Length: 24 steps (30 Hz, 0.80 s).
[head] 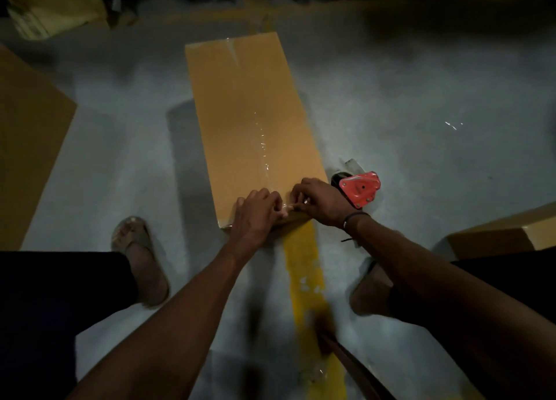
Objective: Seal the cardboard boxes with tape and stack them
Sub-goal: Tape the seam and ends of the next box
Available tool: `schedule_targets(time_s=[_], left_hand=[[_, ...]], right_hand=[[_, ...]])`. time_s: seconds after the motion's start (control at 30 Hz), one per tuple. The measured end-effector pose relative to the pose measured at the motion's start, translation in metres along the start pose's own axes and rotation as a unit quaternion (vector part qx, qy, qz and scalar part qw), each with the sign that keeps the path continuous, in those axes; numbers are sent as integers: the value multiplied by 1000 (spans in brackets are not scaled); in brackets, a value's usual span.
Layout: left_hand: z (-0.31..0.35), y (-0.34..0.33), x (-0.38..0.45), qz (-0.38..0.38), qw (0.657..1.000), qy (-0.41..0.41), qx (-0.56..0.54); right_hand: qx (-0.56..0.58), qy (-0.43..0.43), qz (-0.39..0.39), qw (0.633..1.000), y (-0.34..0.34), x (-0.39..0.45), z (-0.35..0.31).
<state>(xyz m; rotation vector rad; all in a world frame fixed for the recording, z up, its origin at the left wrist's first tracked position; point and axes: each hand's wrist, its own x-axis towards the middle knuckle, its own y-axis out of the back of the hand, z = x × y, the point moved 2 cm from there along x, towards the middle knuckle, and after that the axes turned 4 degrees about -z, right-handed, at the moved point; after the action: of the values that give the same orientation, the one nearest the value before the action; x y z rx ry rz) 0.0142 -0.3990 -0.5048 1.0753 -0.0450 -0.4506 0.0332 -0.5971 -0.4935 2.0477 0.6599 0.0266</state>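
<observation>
A long cardboard box [252,129] lies flat on the gray floor [421,129] in front of me, with a strip of clear tape [262,147] running down its top. My left hand [255,210] rests on the near end of the box with its fingers curled down on the tape. My right hand [319,201] is just beside it, touching it, and its fingers pinch the end of the tape. A red tape gun [359,189] sits on the floor right by the box, near my right wrist. A yellow line [304,279] is painted on the floor. Another box [27,135] is off to my left, and one more box [508,234] is to my right.
</observation>
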Motion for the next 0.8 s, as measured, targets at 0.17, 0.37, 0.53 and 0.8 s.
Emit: schedule_targets(time_s=[0.17, 0.37, 0.53, 0.8], left_hand=[[-14, -12, -5, -10, 984, -111, 140], [-34, -9, -9, -44, 977, -172, 121], [-48, 5, -18, -57, 982, -172, 62], [-86, 34, -51, 24, 998, -1, 63]], right_hand=[[-119, 81, -53, 988, 2, 5, -1], [-240, 193, -140, 941, 12, 19, 2], [-267, 209, -177, 924, 23, 16, 10], [-244, 140, -150, 948, 21, 7, 10]])
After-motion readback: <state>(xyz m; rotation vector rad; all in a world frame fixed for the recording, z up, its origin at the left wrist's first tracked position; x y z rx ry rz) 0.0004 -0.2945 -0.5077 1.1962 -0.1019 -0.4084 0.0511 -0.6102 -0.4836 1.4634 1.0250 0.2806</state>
